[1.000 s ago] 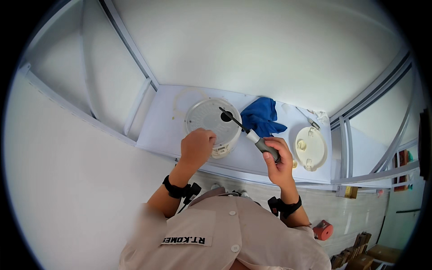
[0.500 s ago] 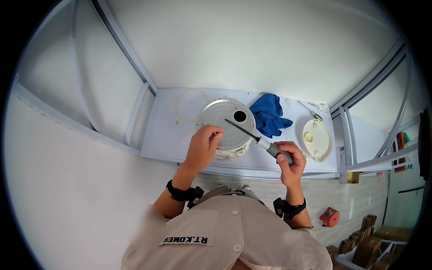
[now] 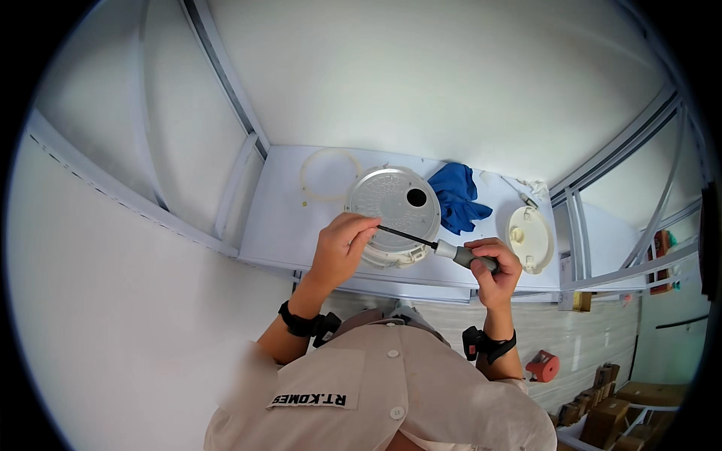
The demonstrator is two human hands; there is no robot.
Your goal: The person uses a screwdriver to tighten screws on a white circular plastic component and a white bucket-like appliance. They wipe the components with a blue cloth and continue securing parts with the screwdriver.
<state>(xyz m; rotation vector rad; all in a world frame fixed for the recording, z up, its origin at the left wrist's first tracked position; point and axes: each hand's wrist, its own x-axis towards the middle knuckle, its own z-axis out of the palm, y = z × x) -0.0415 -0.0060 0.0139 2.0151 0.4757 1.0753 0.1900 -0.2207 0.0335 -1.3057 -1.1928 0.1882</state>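
My right hand (image 3: 496, 272) is closed around the grey and white handle of a screwdriver (image 3: 408, 237), its dark shaft pointing left. At the shaft's tip, the fingers of my left hand (image 3: 336, 249) are pinched together. Whatever they hold, if anything, is too small to make out. Both hands are above the near side of a round pale appliance part (image 3: 402, 259) with a silvery metal disc (image 3: 383, 203) on top. The disc has one dark round hole (image 3: 416, 198) towards its right edge. My left hand hides part of its near left rim.
A crumpled blue cloth (image 3: 456, 199) lies right of the round part. Farther right are a cream oval cover (image 3: 537, 239) and another screwdriver (image 3: 528, 200). A thin pale ring (image 3: 302, 177) rests at the table's back left. On the floor stand a red stool (image 3: 544, 366) and cardboard boxes (image 3: 605, 421).
The screwdriver's tip has come down to meet my left fingertips; before, it was above and apart from them. My right hand has shifted slightly right and the view has moved a little.
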